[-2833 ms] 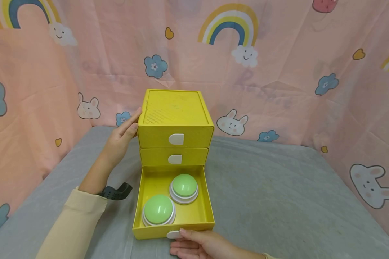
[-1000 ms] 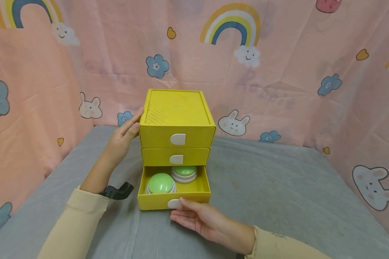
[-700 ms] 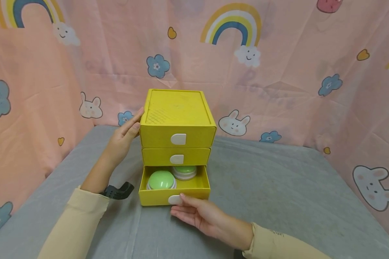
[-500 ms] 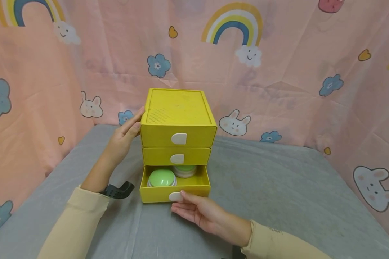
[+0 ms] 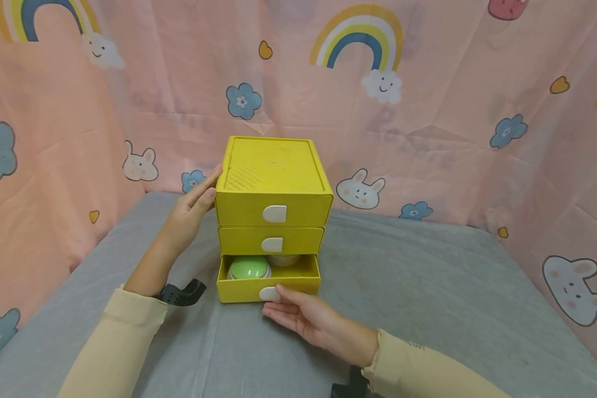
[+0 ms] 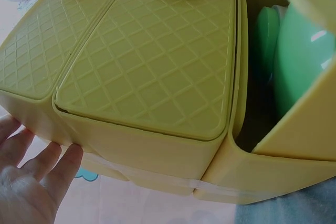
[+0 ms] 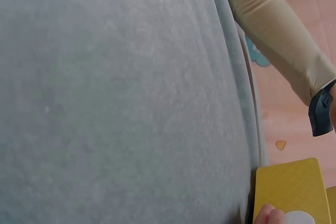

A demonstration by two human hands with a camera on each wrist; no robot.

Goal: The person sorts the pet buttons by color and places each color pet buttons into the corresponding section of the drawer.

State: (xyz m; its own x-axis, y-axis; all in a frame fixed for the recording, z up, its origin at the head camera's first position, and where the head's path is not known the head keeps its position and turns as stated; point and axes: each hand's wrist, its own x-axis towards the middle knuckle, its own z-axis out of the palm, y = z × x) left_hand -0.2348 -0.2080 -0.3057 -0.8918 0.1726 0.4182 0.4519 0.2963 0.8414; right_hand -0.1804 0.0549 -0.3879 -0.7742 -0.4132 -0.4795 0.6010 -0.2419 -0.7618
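A yellow three-drawer box [image 5: 273,163] stands on a grey cloth. Its bottom drawer [image 5: 239,291] is partly pulled out. Inside lies a green domed thing with a white rim [image 5: 250,267]; a second one [image 5: 283,260] behind it is mostly hidden under the middle drawer. My left hand [image 5: 184,218] rests against the left side of the box with straight fingers [image 6: 63,169]. At the white tab [image 5: 269,294] of the bottom drawer, the thumb of my right hand [image 5: 310,320] touches its right end. The other fingers extend loosely below the drawer front.
The grey cloth [image 5: 418,298] spreads around the box. A pink printed curtain [image 5: 428,160] hangs behind it and on both sides. Black straps sit at both wrists, the left strap [image 5: 181,293] near the box.
The bottom drawer has slid inward, away from me, with my right hand moving along at its tab. The green domed things have gone further under the box. My left hand stays at the side.
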